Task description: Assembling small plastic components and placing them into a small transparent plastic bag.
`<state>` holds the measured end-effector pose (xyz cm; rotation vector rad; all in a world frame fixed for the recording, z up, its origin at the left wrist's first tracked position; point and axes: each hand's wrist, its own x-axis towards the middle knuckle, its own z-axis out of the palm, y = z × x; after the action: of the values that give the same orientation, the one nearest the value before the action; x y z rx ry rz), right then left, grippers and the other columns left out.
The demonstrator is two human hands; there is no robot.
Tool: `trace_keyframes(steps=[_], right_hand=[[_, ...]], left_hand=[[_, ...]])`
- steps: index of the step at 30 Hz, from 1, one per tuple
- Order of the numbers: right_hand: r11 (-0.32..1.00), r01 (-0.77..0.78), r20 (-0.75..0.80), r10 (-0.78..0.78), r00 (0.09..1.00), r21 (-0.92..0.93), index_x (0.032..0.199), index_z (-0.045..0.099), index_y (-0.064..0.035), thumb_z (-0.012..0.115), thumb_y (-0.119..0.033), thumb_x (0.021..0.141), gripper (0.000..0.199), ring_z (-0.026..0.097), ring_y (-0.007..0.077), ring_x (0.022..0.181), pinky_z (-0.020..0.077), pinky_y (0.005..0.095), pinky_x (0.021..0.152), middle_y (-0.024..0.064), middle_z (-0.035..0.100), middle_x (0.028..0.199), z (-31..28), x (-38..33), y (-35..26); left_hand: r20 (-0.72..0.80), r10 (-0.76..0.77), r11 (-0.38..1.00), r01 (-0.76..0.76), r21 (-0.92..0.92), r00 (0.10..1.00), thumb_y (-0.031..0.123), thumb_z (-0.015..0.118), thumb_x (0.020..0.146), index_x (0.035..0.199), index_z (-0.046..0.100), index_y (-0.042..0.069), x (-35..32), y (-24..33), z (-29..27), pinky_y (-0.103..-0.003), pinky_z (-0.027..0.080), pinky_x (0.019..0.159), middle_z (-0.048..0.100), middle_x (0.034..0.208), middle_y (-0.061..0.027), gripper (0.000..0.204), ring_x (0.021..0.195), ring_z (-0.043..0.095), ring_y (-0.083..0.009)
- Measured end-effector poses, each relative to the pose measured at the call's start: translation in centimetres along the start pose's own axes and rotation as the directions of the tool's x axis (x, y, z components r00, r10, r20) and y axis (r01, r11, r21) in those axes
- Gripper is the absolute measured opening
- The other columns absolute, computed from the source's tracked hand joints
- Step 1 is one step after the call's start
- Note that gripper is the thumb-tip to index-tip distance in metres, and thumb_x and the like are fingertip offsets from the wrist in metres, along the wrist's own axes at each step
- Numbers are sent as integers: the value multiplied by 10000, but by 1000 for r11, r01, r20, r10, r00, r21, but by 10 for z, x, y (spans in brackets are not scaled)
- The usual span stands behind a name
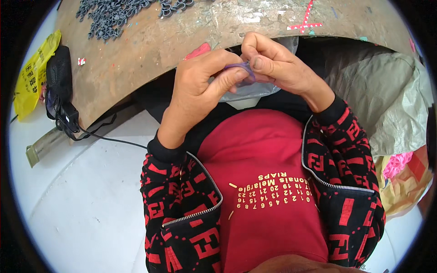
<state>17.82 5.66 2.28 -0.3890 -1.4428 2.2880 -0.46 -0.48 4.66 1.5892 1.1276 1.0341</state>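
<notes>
Item 1: small purple band [243, 73], just above picture centre, toward 12 o'clock from the red shirt [264, 182]. Held in the air between both hands, just below the near edge of the worktop [150, 41].

Item 2: left hand [200, 86], at 9 o'clock of the band. Fingers together, thumb and forefinger clamped on the band's left side.

Item 3: right hand [277, 66], at 3 o'clock of the band. Fingers curled together, fingertips pinching the band's right side and touching the left hand's fingers.

Item 4: heap of small grey pieces [118, 16] on the brown, worn worktop, at 11 o'clock, well apart from the hands.

Item 5: red-and-white tape cross [305, 20] on the worktop, at 1 o'clock.

Item 6: yellow bag [32, 75] and black mesh pouch [59, 77] with black cable [109, 139], at 9 o'clock, by the worktop's left end.

Item 7: grey-green cloth bundle [391, 104], at 3 o'clock.
</notes>
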Motion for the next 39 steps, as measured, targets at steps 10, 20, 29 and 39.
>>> trace_keyframes(steps=[10, 20, 29, 39], right_hand=[[984, -74, 56, 84, 995, -163, 843, 383, -92, 596, -318, 855, 310, 325, 38, 651, 290, 174, 539, -47, 344, 761, -3, -4, 5], [988, -125, -116, 115, 987, -90, 945, 407, -59, 572, -270, 881, 276, 419, 56, 606, 342, 209, 525, -18, 462, 701, 5, -12, 0], [298, -65, -178, -370, 912, -952, 950, 576, -26, 563, -131, 844, 150, 549, 173, 706, 436, 281, 650, 78, 578, 774, -49, 28, -77], [-224, -126, 66, -689, 722, -966, 915, 596, -47, 577, -96, 749, 174, 572, 387, 790, 466, 412, 701, 181, 606, 822, -136, 128, -94]], left_hand=[[247, -189, 958, 233, -166, 951, 97, 577, 849, 815, 580, -10, -7, 2, -7, -209, 428, 467, 592, 656, -46, 112, 510, 547, -83], [89, -151, 974, 164, -154, 984, 109, 543, 881, 895, 569, 7, -17, -15, 9, -205, 414, 497, 595, 681, -43, 106, 541, 513, -71], [97, -205, 914, 156, 374, 974, 98, 605, 789, 996, 563, 6, -16, -51, 16, -357, 473, 660, 624, 849, -169, 230, 776, 606, -338], [160, -254, 948, 214, 234, 954, 80, 603, 798, 1087, 556, 8, -14, -29, 7, -312, 481, 710, 617, 969, -165, 301, 839, 620, -267]])
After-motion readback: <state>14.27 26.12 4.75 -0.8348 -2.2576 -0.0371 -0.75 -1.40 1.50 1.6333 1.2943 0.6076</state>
